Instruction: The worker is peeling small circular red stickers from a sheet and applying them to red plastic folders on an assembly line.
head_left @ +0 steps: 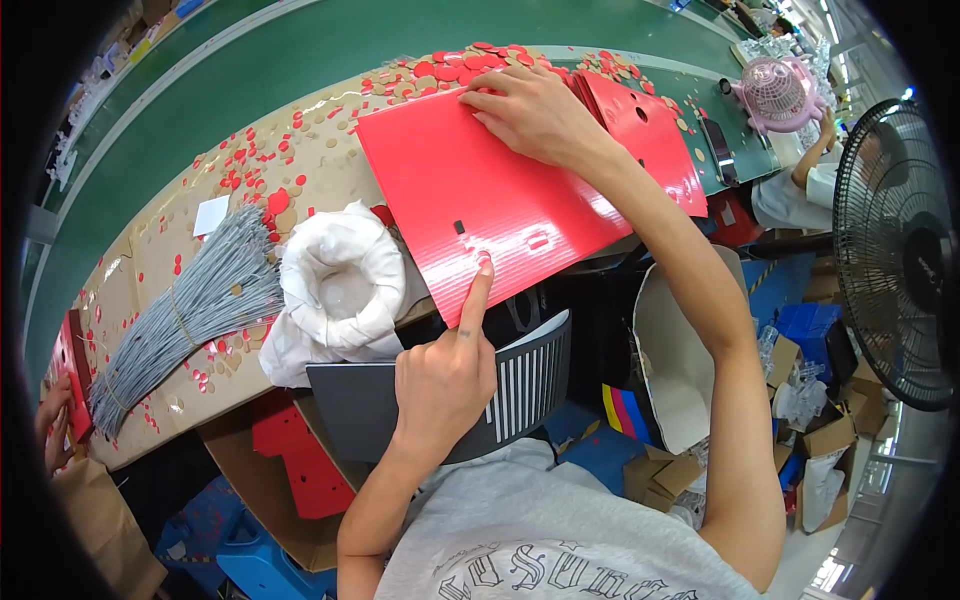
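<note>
A glossy red corrugated sheet (440, 165) lies tilted across the table's near edge, with a small dark slot and cut-outs in its lower part. My left hand (445, 375) has its index finger stretched out, the tip on a partly loosened cut-out near the sheet's lower edge; the other fingers are folded in, with nothing visible in them. At the far edge of that sheet, my right hand (525, 110) has bent fingers closed on it. More red sheets (655, 130) lie in a stack to the right, partly under my right arm. Below my left wrist is a dark grey slotted panel (350, 400).
A white cloth-wrapped ring (340, 275) and a bundle of grey ties (185, 310) lie left, among red and brown punched scraps (470, 68). Beyond runs a green conveyor (330, 50). A black fan (895, 255) stands right. Other people's hands show at both sides.
</note>
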`<state>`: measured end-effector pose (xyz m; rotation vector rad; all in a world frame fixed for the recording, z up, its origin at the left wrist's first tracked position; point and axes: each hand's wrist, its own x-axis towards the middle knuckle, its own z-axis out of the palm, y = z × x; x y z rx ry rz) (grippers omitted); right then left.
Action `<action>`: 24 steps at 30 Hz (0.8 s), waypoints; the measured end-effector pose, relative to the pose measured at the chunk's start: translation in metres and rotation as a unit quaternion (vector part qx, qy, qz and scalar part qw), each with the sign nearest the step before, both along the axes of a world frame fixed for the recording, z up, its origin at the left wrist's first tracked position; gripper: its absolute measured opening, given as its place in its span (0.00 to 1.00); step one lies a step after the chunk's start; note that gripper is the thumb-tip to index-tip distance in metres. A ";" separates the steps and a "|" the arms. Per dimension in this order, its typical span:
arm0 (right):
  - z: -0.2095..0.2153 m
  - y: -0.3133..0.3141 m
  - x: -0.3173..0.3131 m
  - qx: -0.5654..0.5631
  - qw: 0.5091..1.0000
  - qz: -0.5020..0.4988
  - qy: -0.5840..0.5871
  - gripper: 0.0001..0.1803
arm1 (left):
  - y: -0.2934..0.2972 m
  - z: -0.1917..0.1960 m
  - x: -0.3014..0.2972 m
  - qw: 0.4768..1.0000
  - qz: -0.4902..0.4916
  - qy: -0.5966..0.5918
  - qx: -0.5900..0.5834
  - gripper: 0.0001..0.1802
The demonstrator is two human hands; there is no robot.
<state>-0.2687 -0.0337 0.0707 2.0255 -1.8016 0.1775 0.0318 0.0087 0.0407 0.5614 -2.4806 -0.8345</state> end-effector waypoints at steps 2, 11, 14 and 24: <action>0.003 -0.001 -0.007 0.003 0.996 0.028 -0.079 0.13 | -0.001 -0.001 -0.001 1.000 0.003 0.007 0.000 0.40; 0.034 -0.022 -0.011 0.149 0.968 -0.033 -0.198 0.14 | 0.000 -0.002 0.001 1.000 0.005 0.019 -0.003 0.40; 0.042 -0.024 -0.029 0.173 0.962 -0.032 -0.209 0.18 | 0.000 0.002 -0.004 1.000 0.004 0.002 0.017 0.36; 0.048 -0.042 -0.021 0.261 0.935 -0.081 -0.227 0.23 | -0.002 -0.005 -0.001 1.000 0.009 0.021 -0.015 0.39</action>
